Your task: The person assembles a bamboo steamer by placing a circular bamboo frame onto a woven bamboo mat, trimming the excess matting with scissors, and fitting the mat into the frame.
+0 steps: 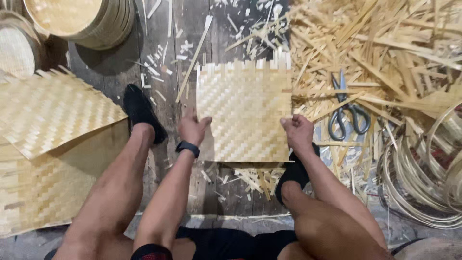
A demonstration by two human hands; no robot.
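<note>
Woven mat (pixel 244 111) lies flat on the floor (pixel 163 43) between both feet. Left hand (pixel 192 127) grips its left edge; right hand (pixel 297 132) clamps its right edge. Scissors (pixel 347 111) lie right, on strips (pixel 385 43)

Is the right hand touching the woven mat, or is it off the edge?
Touching. The head view shows the right hand gripping the right edge of the woven bamboo mat, fingers curled over it.
</note>
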